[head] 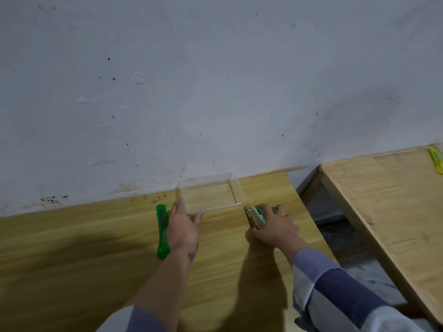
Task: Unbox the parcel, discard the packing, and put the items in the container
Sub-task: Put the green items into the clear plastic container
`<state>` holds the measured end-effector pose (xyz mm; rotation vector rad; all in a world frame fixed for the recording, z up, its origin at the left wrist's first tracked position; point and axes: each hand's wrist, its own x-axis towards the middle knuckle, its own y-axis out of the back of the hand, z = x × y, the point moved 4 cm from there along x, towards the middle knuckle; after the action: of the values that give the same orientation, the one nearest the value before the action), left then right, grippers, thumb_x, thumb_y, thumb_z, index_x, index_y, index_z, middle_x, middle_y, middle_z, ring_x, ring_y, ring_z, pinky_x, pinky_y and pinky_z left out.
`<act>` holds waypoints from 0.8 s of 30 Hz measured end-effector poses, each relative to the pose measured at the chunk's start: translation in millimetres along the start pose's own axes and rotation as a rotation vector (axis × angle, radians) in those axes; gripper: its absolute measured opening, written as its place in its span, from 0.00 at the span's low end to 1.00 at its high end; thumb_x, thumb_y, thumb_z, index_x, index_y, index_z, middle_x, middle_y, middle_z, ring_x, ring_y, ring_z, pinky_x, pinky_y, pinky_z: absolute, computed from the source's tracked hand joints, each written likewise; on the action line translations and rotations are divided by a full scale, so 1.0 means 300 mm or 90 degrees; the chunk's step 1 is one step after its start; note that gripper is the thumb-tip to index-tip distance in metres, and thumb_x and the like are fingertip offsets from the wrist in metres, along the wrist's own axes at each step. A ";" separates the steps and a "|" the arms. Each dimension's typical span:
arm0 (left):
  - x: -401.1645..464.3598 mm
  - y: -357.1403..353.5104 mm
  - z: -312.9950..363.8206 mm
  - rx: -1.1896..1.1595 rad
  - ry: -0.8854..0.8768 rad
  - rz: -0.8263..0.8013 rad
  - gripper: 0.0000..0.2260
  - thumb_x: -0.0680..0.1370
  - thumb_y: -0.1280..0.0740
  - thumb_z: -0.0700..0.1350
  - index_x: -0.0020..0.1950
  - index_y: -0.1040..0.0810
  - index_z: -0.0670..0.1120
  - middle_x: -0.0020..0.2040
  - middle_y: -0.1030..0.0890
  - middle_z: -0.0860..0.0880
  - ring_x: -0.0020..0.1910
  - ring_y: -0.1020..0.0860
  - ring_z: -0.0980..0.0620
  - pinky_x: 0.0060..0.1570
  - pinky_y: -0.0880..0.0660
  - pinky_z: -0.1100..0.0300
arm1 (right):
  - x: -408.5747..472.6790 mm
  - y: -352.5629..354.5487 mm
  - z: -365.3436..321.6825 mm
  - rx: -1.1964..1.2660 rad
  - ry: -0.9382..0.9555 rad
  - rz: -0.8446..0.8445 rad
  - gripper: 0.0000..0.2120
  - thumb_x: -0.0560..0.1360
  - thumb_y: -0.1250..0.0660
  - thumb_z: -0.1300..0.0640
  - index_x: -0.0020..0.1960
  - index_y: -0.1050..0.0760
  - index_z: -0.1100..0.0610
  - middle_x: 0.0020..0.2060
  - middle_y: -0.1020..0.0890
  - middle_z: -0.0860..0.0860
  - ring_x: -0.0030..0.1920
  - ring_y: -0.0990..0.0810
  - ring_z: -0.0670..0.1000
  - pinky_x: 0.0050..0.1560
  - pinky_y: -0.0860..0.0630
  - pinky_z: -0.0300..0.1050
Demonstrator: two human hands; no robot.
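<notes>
A clear plastic container (237,190) sits on the wooden table (72,248) against the wall, with nothing visible inside. My left hand (183,227) rests at its near left corner, thumb and fingers spread along the rim. My right hand (275,226) is closed over a small green and beige parcel (255,215) lying on the table just right of the container's near edge. Part of the parcel is hidden under my fingers.
A green utility knife (161,232) lies on the table just left of my left hand. A second wooden table (383,200) stands to the right across a gap, with a yellow-green knife (436,161) near its far edge. The wall runs behind.
</notes>
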<state>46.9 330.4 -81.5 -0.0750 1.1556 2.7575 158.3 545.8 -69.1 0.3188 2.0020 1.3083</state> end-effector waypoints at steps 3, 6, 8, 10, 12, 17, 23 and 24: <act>0.011 -0.004 0.002 0.010 0.001 -0.004 0.33 0.76 0.34 0.56 0.76 0.41 0.45 0.72 0.32 0.44 0.68 0.30 0.43 0.64 0.29 0.47 | 0.000 -0.006 0.012 0.037 -0.007 0.012 0.36 0.68 0.32 0.41 0.70 0.45 0.41 0.67 0.39 0.56 0.65 0.35 0.63 0.61 0.29 0.61; 0.015 -0.006 -0.002 0.005 0.005 -0.005 0.33 0.76 0.34 0.56 0.76 0.40 0.45 0.70 0.30 0.43 0.67 0.30 0.43 0.64 0.28 0.46 | 0.000 0.011 0.014 0.139 -0.045 0.037 0.35 0.68 0.33 0.42 0.70 0.44 0.41 0.64 0.37 0.56 0.63 0.34 0.63 0.61 0.28 0.59; 0.012 -0.006 -0.002 0.000 0.010 -0.007 0.33 0.76 0.33 0.56 0.76 0.41 0.45 0.71 0.31 0.44 0.68 0.30 0.43 0.65 0.29 0.46 | 0.006 0.046 -0.003 0.178 -0.046 0.080 0.35 0.69 0.34 0.43 0.71 0.45 0.43 0.64 0.37 0.57 0.63 0.33 0.63 0.60 0.27 0.57; 0.012 -0.006 -0.003 -0.009 0.011 -0.009 0.33 0.76 0.33 0.55 0.76 0.41 0.45 0.72 0.31 0.44 0.69 0.31 0.44 0.66 0.30 0.47 | 0.017 0.096 -0.035 0.192 -0.019 0.132 0.37 0.69 0.34 0.42 0.73 0.47 0.45 0.66 0.37 0.57 0.64 0.32 0.63 0.61 0.29 0.55; 0.015 -0.005 -0.003 -0.021 0.011 -0.013 0.33 0.75 0.32 0.55 0.76 0.41 0.45 0.72 0.32 0.45 0.69 0.31 0.44 0.66 0.30 0.47 | 0.035 0.144 -0.086 0.217 0.034 0.152 0.37 0.69 0.33 0.43 0.73 0.45 0.47 0.67 0.37 0.58 0.65 0.33 0.62 0.63 0.30 0.55; 0.008 -0.011 -0.012 -0.066 0.008 -0.007 0.31 0.75 0.31 0.53 0.75 0.38 0.49 0.71 0.30 0.47 0.66 0.27 0.47 0.65 0.28 0.47 | 0.078 0.177 -0.265 0.174 0.176 0.090 0.35 0.67 0.32 0.43 0.71 0.39 0.48 0.64 0.34 0.57 0.65 0.32 0.60 0.66 0.30 0.54; 0.006 -0.016 -0.026 -0.140 0.019 -0.016 0.29 0.75 0.29 0.47 0.74 0.36 0.49 0.70 0.29 0.50 0.65 0.26 0.50 0.65 0.28 0.48 | 0.136 0.105 -0.445 0.054 0.282 -0.039 0.34 0.69 0.31 0.41 0.71 0.37 0.48 0.63 0.31 0.58 0.64 0.31 0.61 0.67 0.32 0.54; 0.009 -0.014 -0.031 -0.141 0.017 -0.017 0.29 0.75 0.29 0.46 0.73 0.35 0.49 0.70 0.28 0.50 0.64 0.26 0.50 0.65 0.28 0.48 | 0.149 0.100 -0.463 0.028 0.304 -0.079 0.34 0.68 0.31 0.41 0.71 0.36 0.48 0.64 0.31 0.59 0.64 0.30 0.61 0.67 0.32 0.53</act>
<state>45.0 327.1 -91.2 -0.1507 0.8441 2.8573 27.0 487.1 -29.7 -0.1132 2.4005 1.3527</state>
